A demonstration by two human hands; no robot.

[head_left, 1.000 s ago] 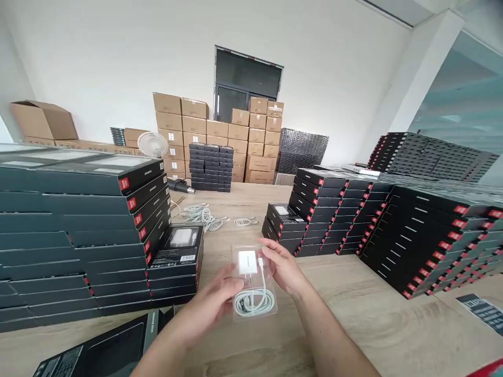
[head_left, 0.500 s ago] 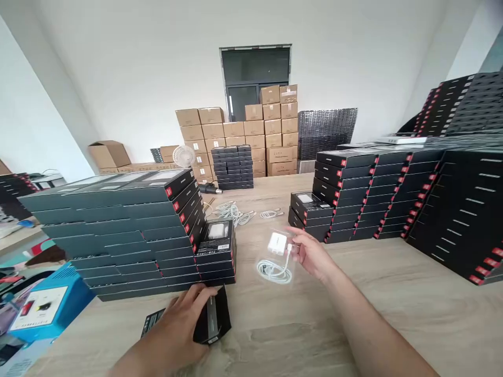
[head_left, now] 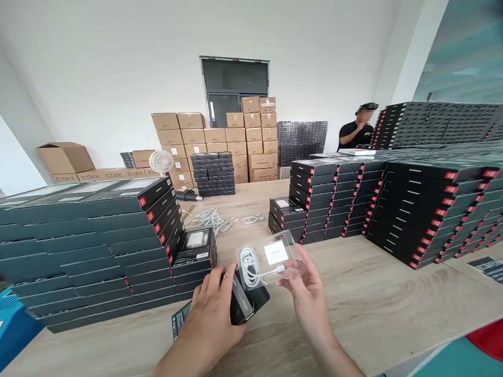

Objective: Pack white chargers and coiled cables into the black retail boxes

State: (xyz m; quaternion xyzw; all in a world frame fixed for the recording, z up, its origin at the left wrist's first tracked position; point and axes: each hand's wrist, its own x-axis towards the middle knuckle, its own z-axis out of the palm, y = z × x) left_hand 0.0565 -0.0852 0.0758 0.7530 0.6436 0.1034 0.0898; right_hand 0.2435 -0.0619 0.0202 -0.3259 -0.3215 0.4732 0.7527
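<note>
My left hand [head_left: 214, 303] is closed around a black cardboard box [head_left: 240, 303] on the table, its end flap open toward the right. Between thumb and fingers, my right hand [head_left: 304, 283] grips a clear plastic tray [head_left: 288, 242]. In that tray sit a white charger [head_left: 275, 252] and a coiled white cable [head_left: 248, 268]. The tray's left end is right at the box's open end, overlapping it in view; whether they touch I cannot tell. My left palm and fingers hide much of the box.
Stacked black boxes stand on the left [head_left: 94, 251] and right [head_left: 322, 199]. Loose white cables [head_left: 212, 219] lie on the table [head_left: 353, 293] beyond my hands. Behind are a small fan [head_left: 161, 162], brown cartons [head_left: 236, 139] and a person [head_left: 356, 133] by the far right stacks.
My right hand has turned the plastic tray sideways and brought it to the open box. My left hand keeps its hold on the box. The view has swung right, showing a person.
</note>
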